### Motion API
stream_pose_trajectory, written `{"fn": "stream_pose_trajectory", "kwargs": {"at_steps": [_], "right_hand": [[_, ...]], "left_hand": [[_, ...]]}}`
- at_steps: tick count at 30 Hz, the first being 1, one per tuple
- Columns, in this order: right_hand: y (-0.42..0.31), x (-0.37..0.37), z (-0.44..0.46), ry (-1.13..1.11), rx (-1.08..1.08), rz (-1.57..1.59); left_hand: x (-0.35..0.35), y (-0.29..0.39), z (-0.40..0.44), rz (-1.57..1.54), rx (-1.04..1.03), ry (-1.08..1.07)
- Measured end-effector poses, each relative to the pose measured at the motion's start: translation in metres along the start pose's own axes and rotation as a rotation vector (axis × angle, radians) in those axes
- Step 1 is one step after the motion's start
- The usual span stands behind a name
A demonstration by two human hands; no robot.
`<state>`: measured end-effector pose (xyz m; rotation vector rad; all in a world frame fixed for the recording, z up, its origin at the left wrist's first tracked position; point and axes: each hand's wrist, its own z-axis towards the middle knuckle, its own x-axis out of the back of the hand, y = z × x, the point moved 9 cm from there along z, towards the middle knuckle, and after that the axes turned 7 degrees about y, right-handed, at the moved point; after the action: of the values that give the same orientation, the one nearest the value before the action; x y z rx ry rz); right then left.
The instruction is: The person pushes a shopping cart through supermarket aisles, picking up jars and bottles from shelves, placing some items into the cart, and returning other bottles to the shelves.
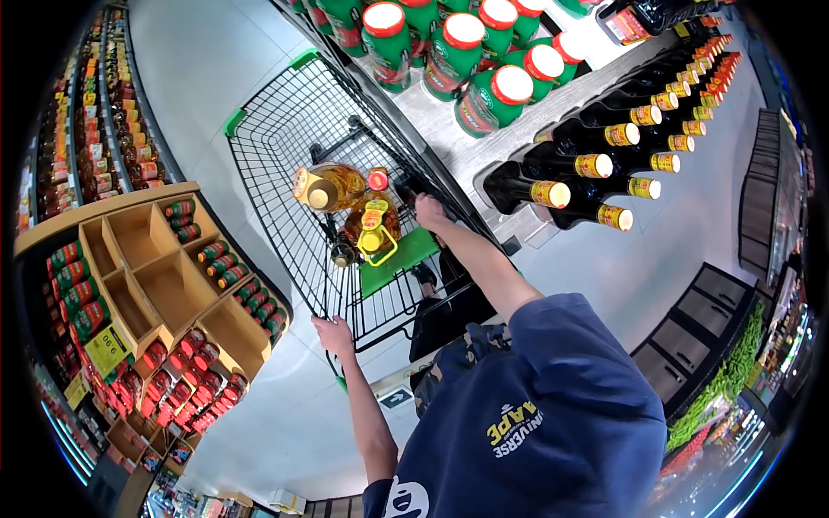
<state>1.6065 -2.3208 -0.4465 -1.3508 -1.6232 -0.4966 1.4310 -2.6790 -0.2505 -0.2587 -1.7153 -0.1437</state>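
The black wire shopping cart with green corners [278, 138] lies ahead of the person, directly at the left hand [332, 335], whose fingers curl closed around its near-left edge. The right hand [428, 211] is partly curled just by the cart's right side; whether it grips anything cannot be told. The cart's long axis runs away from the body toward the upper left, green-cornered end foremost. Amber-filled clear plastic bottles [349, 186] stand inside, left of the right hand.
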Motion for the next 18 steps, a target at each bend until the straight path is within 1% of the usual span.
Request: {"fn": "stream_pose_trajectory", "kwargs": {"at_steps": [3, 5, 9, 10, 11, 13, 15, 18], "right_hand": [[0.001, 0.013, -0.013, -0.136, 0.131, -0.013], [0.008, 0.011, -0.023, -0.129, 0.144, 0.044], [0.0, 0.017, -0.035, -0.07, 0.152, 0.053], [-0.008, 0.033, -0.043, -0.035, 0.23, 0.008], [-0.012, 0.047, -0.052, -0.015, 0.245, 0.012], [-0.017, 0.052, -0.057, -0.004, 0.28, -0.016], [-0.018, 0.063, -0.07, -0.11, 0.231, 0.018], [-0.021, 0.074, -0.084, -0.107, 0.235, -0.017]], "left_hand": [[0.002, -0.002, -0.001, -0.032, 0.021, -0.013], [0.0, -0.003, 0.001, -0.029, 0.025, -0.02], [0.006, -0.003, 0.001, -0.084, 0.009, -0.028], [-0.002, -0.008, 0.004, -0.094, -0.007, -0.044], [-0.006, -0.012, 0.006, -0.112, -0.045, -0.021], [0.002, -0.008, 0.005, -0.153, -0.047, -0.029], [0.005, -0.008, 0.006, -0.141, -0.059, -0.035], [0.003, -0.01, 0.006, -0.176, -0.073, -0.061]]}}
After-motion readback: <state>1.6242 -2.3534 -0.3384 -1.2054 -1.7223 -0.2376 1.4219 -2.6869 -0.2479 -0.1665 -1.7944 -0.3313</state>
